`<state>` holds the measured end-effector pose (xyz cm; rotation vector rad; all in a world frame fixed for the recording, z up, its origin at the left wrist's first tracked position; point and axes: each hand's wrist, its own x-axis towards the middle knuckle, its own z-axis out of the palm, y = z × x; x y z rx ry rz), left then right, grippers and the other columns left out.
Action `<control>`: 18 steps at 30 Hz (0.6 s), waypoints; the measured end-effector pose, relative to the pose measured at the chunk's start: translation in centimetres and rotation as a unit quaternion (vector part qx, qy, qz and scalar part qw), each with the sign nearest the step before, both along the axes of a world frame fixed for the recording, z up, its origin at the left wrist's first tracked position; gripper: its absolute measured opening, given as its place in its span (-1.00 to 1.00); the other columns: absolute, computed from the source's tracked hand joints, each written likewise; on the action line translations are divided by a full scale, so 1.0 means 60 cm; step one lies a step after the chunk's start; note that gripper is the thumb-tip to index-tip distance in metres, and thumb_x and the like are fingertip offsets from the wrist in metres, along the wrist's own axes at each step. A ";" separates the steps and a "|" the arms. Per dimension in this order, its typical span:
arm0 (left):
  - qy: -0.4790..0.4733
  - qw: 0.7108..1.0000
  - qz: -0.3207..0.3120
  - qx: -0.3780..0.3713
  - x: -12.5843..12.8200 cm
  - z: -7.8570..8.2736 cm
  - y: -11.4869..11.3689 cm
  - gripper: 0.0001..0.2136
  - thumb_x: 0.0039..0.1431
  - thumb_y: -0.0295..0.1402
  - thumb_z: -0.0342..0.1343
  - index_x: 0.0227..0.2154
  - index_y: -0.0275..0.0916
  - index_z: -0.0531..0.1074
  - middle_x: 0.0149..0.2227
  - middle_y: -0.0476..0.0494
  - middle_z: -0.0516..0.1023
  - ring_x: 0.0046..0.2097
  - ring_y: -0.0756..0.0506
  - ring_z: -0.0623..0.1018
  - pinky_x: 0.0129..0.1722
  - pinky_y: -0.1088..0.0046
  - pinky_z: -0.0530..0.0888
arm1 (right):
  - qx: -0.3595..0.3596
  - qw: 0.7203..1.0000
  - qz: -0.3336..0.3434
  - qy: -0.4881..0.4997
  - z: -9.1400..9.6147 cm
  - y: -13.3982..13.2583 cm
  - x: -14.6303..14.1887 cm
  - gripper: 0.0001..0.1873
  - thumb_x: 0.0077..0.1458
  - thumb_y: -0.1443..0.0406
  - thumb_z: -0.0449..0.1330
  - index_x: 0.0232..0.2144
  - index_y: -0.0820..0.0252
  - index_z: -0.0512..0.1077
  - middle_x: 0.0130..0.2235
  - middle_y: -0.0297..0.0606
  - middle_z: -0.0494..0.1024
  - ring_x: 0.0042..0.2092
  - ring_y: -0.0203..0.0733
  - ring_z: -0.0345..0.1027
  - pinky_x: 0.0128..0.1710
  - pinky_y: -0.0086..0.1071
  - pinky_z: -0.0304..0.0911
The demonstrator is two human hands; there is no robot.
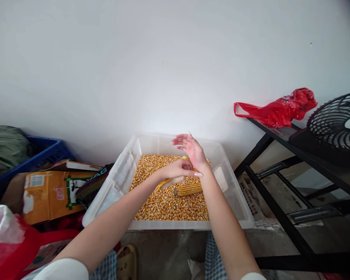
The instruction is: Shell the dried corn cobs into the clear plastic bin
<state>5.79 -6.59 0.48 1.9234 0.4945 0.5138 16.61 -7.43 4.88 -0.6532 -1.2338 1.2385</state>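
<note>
My left hand (179, 169) is bent over the corn with its fingers curled, and its thumb lies against my right wrist. Its other fingertips are partly hidden behind that wrist. My right hand (191, 151) is raised above the bin, fingers spread and nothing in them. Just beneath my left hand, a partly stripped corn cob (175, 181) shows pale core along one side. A fuller yellow corn cob (189, 189) lies beside it, its right end hidden by my right forearm. Both rest on loose corn kernels (169, 208) in a clear plastic bin (107, 196).
A white wall stands behind the bin. On the right, a black rack (280, 138) carries a red plastic bag (291, 107) and a black fan (338, 120). An orange cardboard box (51, 194) and a blue crate (51, 149) sit on the left. A sandal (128, 264) shows below.
</note>
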 end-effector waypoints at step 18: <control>-0.035 0.998 -0.035 -0.044 0.006 0.006 -0.016 -0.72 -0.07 -0.14 0.19 -0.42 -0.29 0.44 -0.65 0.01 0.35 -0.59 0.03 0.33 -0.58 0.52 0.22 | -0.058 0.973 0.025 0.221 0.015 -0.011 0.005 -0.45 0.07 -0.13 -0.19 -0.17 0.04 0.35 -0.15 -0.26 0.49 -0.14 -0.16 0.38 -0.14 -0.10 0.29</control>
